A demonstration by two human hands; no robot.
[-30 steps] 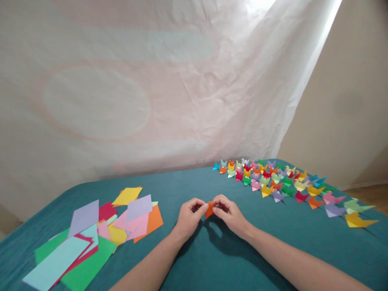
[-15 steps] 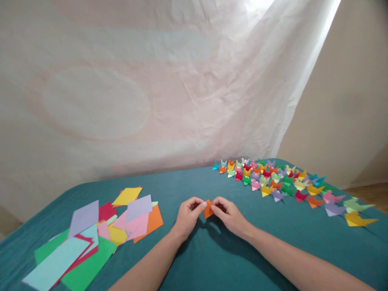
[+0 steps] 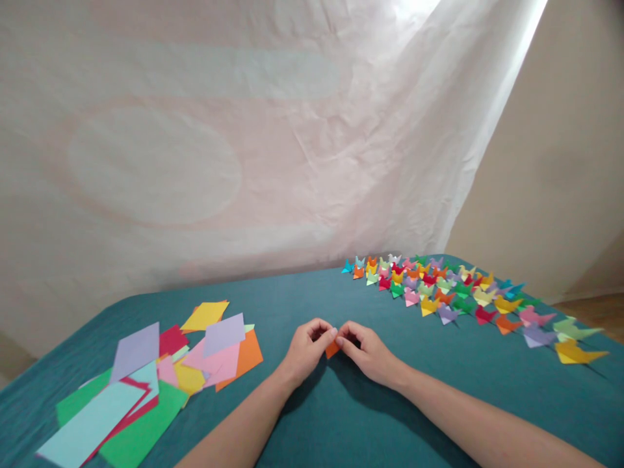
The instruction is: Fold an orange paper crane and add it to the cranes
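Between my two hands is a small piece of folded orange paper (image 3: pixel 333 350), held just above the table. My left hand (image 3: pixel 309 346) pinches it from the left with thumb and fingers. From the other side my right hand (image 3: pixel 363 350) grips it the same way, and the two thumbs nearly meet over it. Most of the paper is hidden behind the fingers; only its lower part shows, so its folds cannot be made out.
Loose sheets of coloured paper (image 3: pixel 136 351) lie overlapping on the left. Rows of small folded paper birds (image 3: pixel 459 290) stand at the right and back right. A teal cloth (image 3: pixel 292 292) covers the table. A pale curtain (image 3: pixel 273 162) hangs behind it.
My fingers and thumbs have closed in over the orange paper, and less of it shows than before. The sheets and paper birds have stayed where they were.
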